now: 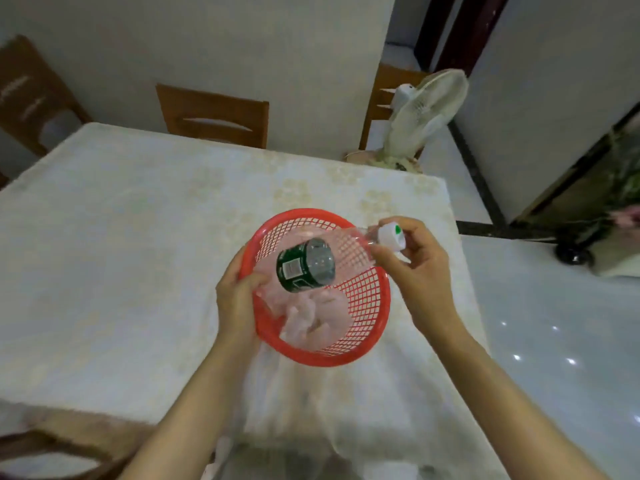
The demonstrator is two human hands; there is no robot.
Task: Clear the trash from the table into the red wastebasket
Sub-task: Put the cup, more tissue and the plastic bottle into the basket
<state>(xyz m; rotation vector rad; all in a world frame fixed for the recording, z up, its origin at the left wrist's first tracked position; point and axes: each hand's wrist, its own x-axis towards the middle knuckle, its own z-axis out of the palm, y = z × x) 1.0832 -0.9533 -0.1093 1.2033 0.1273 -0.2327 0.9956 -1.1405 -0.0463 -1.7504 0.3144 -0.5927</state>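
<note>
The left hand [239,292] is gripping the rim of the red wastebasket [367,306], holding it tilted above the tabletop [121,220] near its right edge. The right hand [412,268] is pinching the plastic bottle [308,265] at its white-capped neck, base dipping into the basket over crumpled tissue [308,317]. To finish well, the fingers should be opening only once the bottle's body is inside the rim, with the basket kept level enough to stop rolling out.
</note>
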